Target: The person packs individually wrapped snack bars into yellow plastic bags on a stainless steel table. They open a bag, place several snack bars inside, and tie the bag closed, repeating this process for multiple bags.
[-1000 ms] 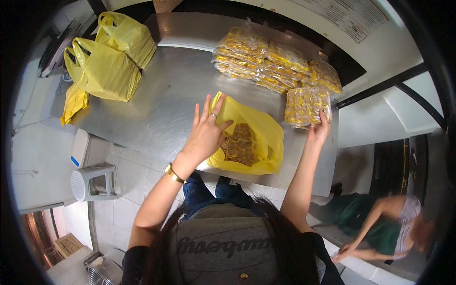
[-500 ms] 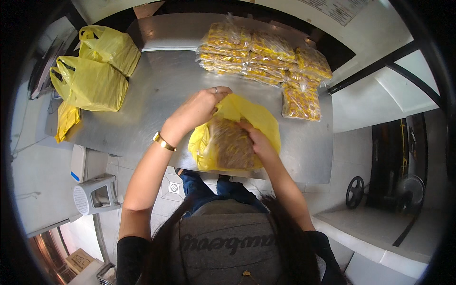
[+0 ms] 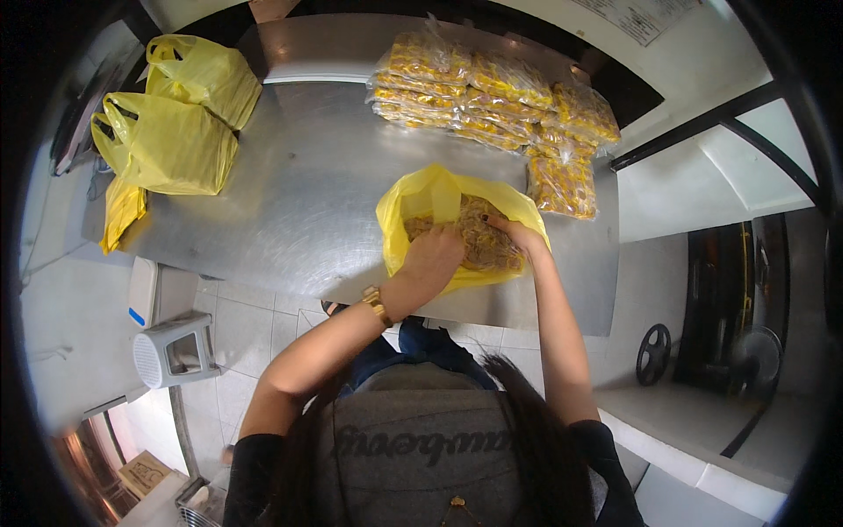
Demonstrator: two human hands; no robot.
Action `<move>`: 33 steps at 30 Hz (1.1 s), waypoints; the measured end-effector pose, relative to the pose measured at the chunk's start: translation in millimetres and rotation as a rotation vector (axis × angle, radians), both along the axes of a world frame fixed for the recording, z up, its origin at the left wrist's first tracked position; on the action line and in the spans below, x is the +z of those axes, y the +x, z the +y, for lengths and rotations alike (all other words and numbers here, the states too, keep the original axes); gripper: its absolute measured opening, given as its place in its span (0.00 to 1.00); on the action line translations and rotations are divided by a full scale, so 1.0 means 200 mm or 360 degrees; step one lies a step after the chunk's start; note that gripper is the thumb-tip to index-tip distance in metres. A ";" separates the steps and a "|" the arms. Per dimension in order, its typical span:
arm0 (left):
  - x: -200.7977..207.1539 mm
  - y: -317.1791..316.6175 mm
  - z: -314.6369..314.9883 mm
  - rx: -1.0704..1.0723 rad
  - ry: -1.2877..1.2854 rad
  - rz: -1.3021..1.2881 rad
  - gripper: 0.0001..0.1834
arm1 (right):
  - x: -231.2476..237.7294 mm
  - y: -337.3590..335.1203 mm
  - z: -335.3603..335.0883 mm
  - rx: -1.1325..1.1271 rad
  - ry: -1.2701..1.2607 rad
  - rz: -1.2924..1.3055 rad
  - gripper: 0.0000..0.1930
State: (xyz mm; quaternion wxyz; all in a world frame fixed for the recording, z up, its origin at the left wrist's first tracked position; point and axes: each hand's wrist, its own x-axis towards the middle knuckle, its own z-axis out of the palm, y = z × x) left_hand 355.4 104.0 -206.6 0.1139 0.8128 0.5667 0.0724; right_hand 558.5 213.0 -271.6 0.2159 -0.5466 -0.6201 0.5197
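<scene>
A yellow plastic bag (image 3: 406, 191) sits at the table's near edge with its mouth open upward. Inside it lies a clear pack of brownish pieces (image 3: 488, 253); the pieces are too small to name. My left hand (image 3: 436, 253), a gold watch on its wrist, reaches into the bag over the pack's left part. Its fingers are curled and their tips are hidden, close to a hanging yellow strip of the bag. My right hand (image 3: 518, 234) grips the pack's right side, thumb on top and the other fingers out of sight.
Two filled yellow bags (image 3: 180, 149) stand at the far left, beside folded yellow plastic (image 3: 123, 213). Stacked clear packs (image 3: 505, 83) line the metal table's (image 3: 299, 189) far right, with one pack (image 3: 562, 186) in front. A grey stool (image 3: 174, 350) is on the floor at left.
My left hand has come down from the bag's upper rim into its mouth. The bag and pack have shifted right, and the mouth is wider. My right hand has moved right with them.
</scene>
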 end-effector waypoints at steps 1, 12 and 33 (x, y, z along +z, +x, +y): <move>-0.06 0.02 -0.01 0.0119 -0.0197 0.0064 0.18 | 0.04 -0.01 0.01 0.0105 0.0178 -0.0218 0.18; -0.01 -0.14 -0.02 0.0031 -0.0737 0.0401 0.36 | 0.15 -0.10 -0.08 0.0495 0.1104 -0.0967 0.17; -0.44 0.23 0.15 -0.0005 -0.0536 -0.0491 0.32 | 1.65 -0.01 -0.15 0.1318 0.2084 -0.1552 0.11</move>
